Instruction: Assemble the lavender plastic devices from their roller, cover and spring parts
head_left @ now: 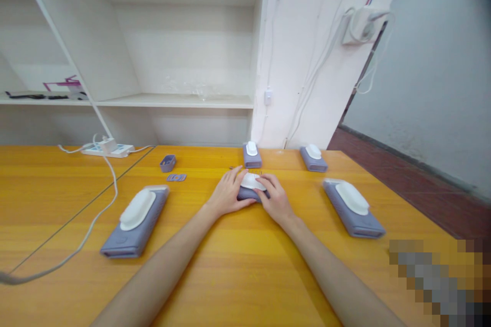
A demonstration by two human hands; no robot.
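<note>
Both hands meet around a grey-purple box [245, 193] with a ribbed white piece [251, 180] on top, at the middle of the table. My left hand [226, 194] grips its left side, thumb along the near edge. From the right, my right hand [276, 200] closes on it, fingers against the white piece and the near side. Fingers cover parts of the box. Just behind stands a similar box [252, 163] with a white oval piece [251, 148] on it.
Similar white-topped boxes lie at left [130, 237], right [356, 222] and back right [315, 164]. A small grey open holder [168, 163] and flat grey plate [177, 178] sit back left. A white cable [103, 209] crosses the left side from a power strip [123, 150]. Shelves [176, 100] stand behind.
</note>
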